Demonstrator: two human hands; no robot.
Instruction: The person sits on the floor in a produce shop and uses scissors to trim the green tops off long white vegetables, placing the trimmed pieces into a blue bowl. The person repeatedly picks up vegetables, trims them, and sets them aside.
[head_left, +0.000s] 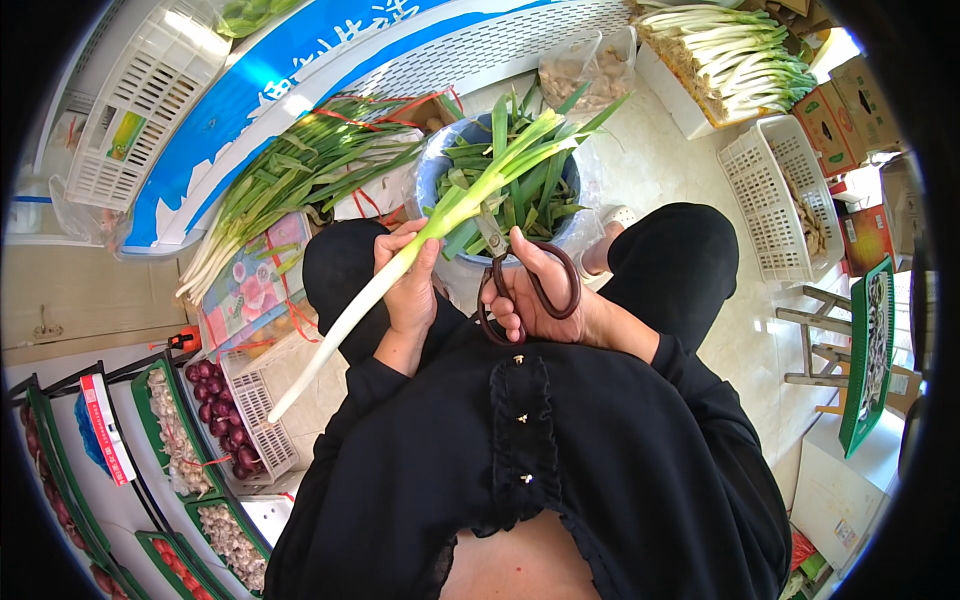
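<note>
My left hand (411, 274) grips a leek or large green onion (390, 280) around its stalk, the white end pointing down to the left and the green top reaching over a bin. In my right hand (551, 296) is a pair of scissors (574, 289) with dark handles; the blades point up beside the stalk, and whether they touch it I cannot tell. Beyond both hands stands a blue round bin (426, 169) lined with clear plastic, holding many cut green leaves (551, 187). A pile of long green onions (277, 180) lies at the left, with red ties near it.
Trimmed green onions (720, 56) fill a white box at the upper right, near a white plastic basket (750, 202) and cartons (836, 127). A stool (814, 322) stands at the right. Red onions (217, 405) and garlic (176, 435) occupy crates at the lower left.
</note>
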